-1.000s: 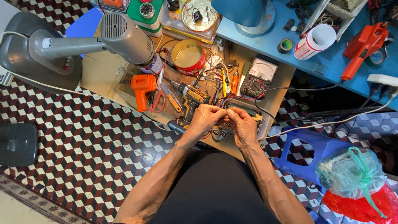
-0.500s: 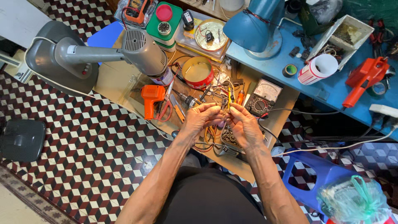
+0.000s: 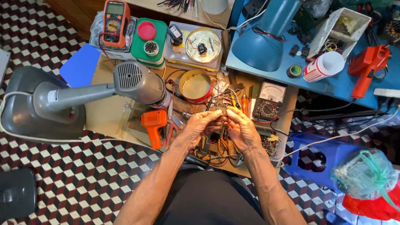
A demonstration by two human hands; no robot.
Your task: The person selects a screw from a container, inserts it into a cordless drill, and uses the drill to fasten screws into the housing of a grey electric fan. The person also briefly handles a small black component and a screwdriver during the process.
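Wooden and crowded, the low worktable (image 3: 106, 114) fills the middle of the head view, and the person's two hands meet above its front half. Left hand (image 3: 201, 127) and right hand (image 3: 241, 130) are curled toward each other with fingertips touching, pinching a small dark part (image 3: 222, 109) between them; the part is mostly hidden by the fingers, so its kind cannot be told, but it sits right at the fingertips, above a tangle of red and yellow wires (image 3: 218, 148). Both hands are closed in a fine pinch on that part, neither one open. Just left of the left hand lies an orange soldering gun (image 3: 153, 123), and beyond it a grey desk fan (image 3: 135, 85) on a heavy round base leans over the table. Behind the fingertips stands a round red-sided tin (image 3: 195, 86) with a pale inside. Close to the right hand sits a black analog multimeter (image 3: 268, 102), and a clear tray of small screws (image 3: 271, 146) lies beside the right wrist. Farther back are an orange digital multimeter (image 3: 116, 23), a green box with a red lid (image 3: 148, 37) and a shallow round metal dish (image 3: 203, 45). To the right, on a blue bench (image 3: 333, 85), stand a blue lamp shade (image 3: 260, 46) and a red glue gun (image 3: 366, 64). Checkered tile floor (image 3: 83, 179) surrounds the table.
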